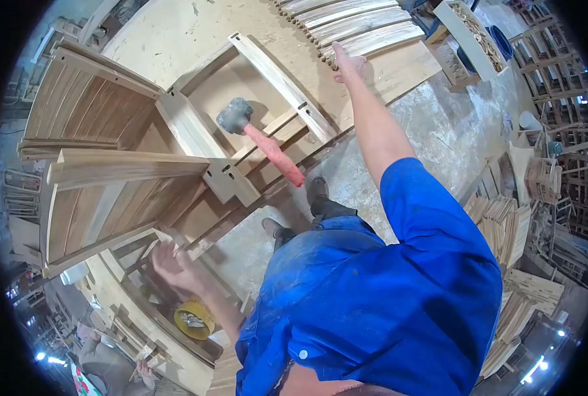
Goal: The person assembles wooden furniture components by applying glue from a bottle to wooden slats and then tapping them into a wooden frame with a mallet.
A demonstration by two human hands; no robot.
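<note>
At the end of our outstretched arm, our right hand (348, 66) presses open onto the curved wooden slats (353, 30). Our left hand (175, 267) hangs spread and empty above a yellow tub (195, 321). Between the hands, a red-handled mallet (257, 135) lies on the wooden frame (195, 129).

A wooden workbench (175, 39) is carrying a slatted chair frame (241, 119), with a red-handled rubber mallet (257, 135) lying on it and curved slats (360, 26) resting in a row alongside
</note>
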